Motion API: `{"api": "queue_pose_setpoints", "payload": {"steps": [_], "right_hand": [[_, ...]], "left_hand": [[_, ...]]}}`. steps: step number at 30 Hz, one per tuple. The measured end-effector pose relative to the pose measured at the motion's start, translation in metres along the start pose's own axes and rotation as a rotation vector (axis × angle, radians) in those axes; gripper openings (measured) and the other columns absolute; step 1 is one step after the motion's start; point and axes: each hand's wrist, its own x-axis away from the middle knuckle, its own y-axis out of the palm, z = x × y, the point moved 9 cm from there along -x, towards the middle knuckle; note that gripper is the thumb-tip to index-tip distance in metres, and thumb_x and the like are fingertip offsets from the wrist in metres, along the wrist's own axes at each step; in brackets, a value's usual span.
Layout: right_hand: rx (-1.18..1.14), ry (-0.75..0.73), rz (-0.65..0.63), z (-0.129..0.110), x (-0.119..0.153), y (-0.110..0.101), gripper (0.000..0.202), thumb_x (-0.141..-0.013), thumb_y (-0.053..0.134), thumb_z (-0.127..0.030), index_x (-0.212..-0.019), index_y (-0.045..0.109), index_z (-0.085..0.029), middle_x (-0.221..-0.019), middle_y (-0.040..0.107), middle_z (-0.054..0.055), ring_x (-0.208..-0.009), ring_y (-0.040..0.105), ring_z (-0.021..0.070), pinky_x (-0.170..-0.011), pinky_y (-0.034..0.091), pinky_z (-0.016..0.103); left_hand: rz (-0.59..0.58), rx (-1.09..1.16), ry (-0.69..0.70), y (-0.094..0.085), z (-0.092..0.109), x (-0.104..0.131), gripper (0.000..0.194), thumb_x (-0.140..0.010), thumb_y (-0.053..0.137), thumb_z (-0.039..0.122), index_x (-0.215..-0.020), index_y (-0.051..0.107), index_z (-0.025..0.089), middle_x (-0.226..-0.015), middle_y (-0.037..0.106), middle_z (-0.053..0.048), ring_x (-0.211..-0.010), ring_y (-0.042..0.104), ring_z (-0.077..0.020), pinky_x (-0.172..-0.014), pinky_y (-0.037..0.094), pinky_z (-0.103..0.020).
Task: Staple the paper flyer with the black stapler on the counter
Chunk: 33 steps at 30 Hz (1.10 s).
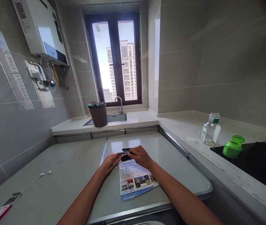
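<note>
The left grip (111, 162) and right grip (142, 157) both pinch a black thing (125, 158); held too loosely, it could slip.

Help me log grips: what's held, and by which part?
Left hand and right hand hold a small black object from opposite sides; exact parts unclear.

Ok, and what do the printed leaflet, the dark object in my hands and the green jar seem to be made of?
Leaflet: probably paper, as it looks thin and flat with print and photos; whether it's glossy is unclear.
Dark object: smooth black, perhaps plastic, but too small and partly hidden to be sure.
Green jar: likely glossy plastic, from its even bright color and highlights.
</note>
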Motion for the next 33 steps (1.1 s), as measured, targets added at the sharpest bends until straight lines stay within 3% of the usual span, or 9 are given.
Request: {"api": "queue_pose_setpoints", "payload": {"steps": [7, 13, 17, 21, 25, 33], "right_hand": [[0.089, -0.137, 0.113, -0.022, -0.004, -0.009, 0.02, -0.105, 0.057, -0.012, -0.118, 0.069, -0.021, -0.11, 0.074, 0.006, -0.096, 0.056, 0.0192, -0.081, 0.037, 0.036], [0.036, -0.096, 0.126, -0.019, -0.007, -0.013, 0.027, -0.099, 0.057, -0.005, -0.117, 0.069, -0.021, -0.108, 0.074, 0.005, -0.095, 0.056, 0.0203, -0.08, 0.037, 0.038], [-0.023, 0.121, 0.037, 0.008, -0.003, -0.007, 0.034, -0.091, 0.062, -0.002, -0.118, 0.071, -0.021, -0.108, 0.073, 0.008, -0.096, 0.057, 0.0237, -0.081, 0.037, 0.04], [-0.159, 0.457, -0.028, 0.043, 0.008, 0.0, 0.033, -0.083, 0.076, -0.006, -0.112, 0.075, -0.021, -0.107, 0.073, 0.009, -0.1, 0.061, 0.0268, -0.087, 0.041, 0.04], [-0.358, 0.787, -0.077, 0.069, 0.026, 0.013, 0.029, -0.076, 0.088, -0.017, -0.103, 0.078, -0.022, -0.102, 0.073, 0.004, -0.093, 0.066, 0.0237, -0.085, 0.045, 0.035], [-0.594, 0.959, -0.291, 0.07, 0.049, 0.057, 0.029, -0.066, 0.095, -0.026, -0.091, 0.081, -0.021, -0.09, 0.075, 0.002, -0.082, 0.066, 0.0204, -0.07, 0.042, 0.028]], "left_hand": [[-0.02, 0.051, 0.005, 0.011, 0.006, 0.007, 0.011, -0.099, 0.069, 0.014, -0.103, 0.075, 0.005, -0.104, 0.079, -0.015, -0.097, 0.078, -0.0181, -0.1, 0.061, -0.026], [-0.037, -0.002, 0.033, 0.01, 0.007, 0.005, 0.012, -0.093, 0.079, 0.017, -0.099, 0.076, 0.006, -0.1, 0.079, -0.014, -0.092, 0.077, -0.016, -0.093, 0.06, -0.022], [-0.016, -0.025, 0.009, 0.007, 0.003, 0.007, 0.013, -0.094, 0.077, 0.015, -0.102, 0.078, 0.005, -0.106, 0.079, -0.017, -0.091, 0.076, -0.017, -0.088, 0.062, -0.023], [-0.02, -0.073, 0.007, 0.009, 0.004, 0.01, 0.02, -0.093, 0.079, 0.019, -0.108, 0.078, 0.006, -0.113, 0.077, -0.019, -0.085, 0.075, -0.0148, -0.08, 0.063, -0.023], [-0.007, -0.065, 0.097, 0.012, 0.016, 0.012, 0.029, -0.09, 0.084, 0.023, -0.115, 0.079, 0.01, -0.107, 0.077, -0.015, -0.075, 0.07, -0.0108, -0.073, 0.061, -0.022], [-0.077, -0.103, 0.236, 0.027, 0.029, 0.018, 0.063, -0.07, 0.097, 0.047, -0.121, 0.081, 0.012, -0.081, 0.07, -0.004, -0.062, 0.056, -0.0071, -0.062, 0.048, -0.022]]}}
